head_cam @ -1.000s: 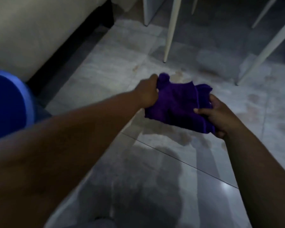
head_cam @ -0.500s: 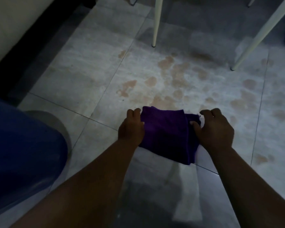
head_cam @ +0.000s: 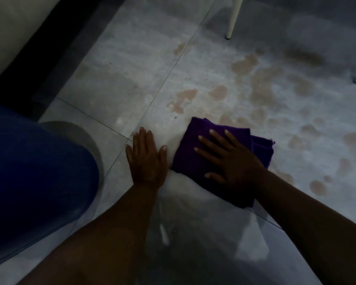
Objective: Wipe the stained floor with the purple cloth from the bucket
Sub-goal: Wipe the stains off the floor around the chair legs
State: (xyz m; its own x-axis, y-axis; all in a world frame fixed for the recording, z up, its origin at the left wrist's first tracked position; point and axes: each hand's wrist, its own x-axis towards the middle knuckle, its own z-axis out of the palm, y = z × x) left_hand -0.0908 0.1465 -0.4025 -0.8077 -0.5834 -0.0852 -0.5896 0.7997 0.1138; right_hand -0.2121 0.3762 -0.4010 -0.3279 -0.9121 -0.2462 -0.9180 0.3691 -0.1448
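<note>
Both hands down: right hand [head_cam: 232, 161] flat on cloth [head_cam: 214, 145], left hand [head_cam: 146, 159] empty beside cloth; next, push toward stains [head_cam: 261, 83] beyond cloth.

Right hand [head_cam: 234, 161] flat on purple cloth [head_cam: 195, 157], left hand [head_cam: 146, 161] on stained floor [head_cam: 275, 95]

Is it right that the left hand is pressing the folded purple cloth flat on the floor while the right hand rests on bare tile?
No, the hands are swapped. In the head view the right hand presses the purple cloth flat, while the left hand rests on bare tile.
</note>
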